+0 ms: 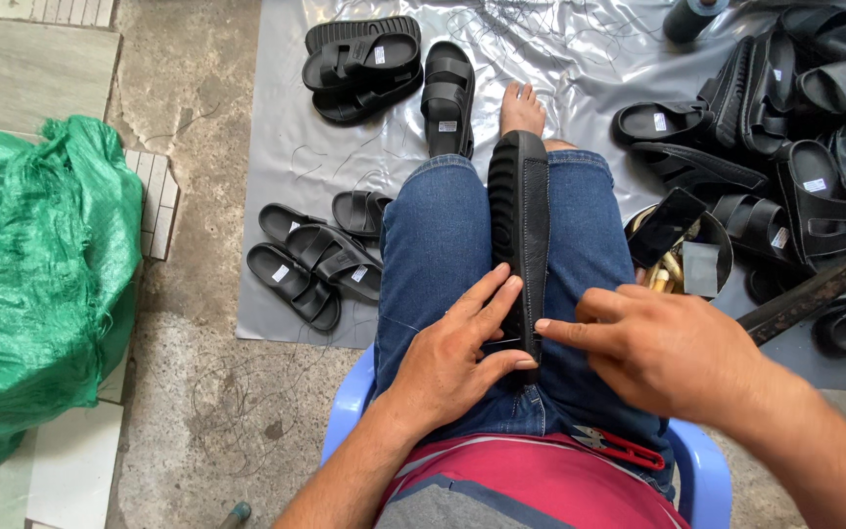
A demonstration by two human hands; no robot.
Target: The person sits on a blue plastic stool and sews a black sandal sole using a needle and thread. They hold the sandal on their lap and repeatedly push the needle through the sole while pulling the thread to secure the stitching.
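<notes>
Black sandal [519,220]: stands on edge between the denim-clad thighs. Left hand [452,358] clasps its near end; right hand [663,348] pinches the stitched edge. Best kept clamped firmly by knees. Red snips [619,446] in lap.

The sandal sole [519,235] lies along the seated person's lap, between the left hand [452,362] and right hand [658,348]. Sandal pairs [315,264] lie on the sheet [580,59] to the left; a sandal heap [805,147] lies right. The sack [36,264] sits far left.
</notes>
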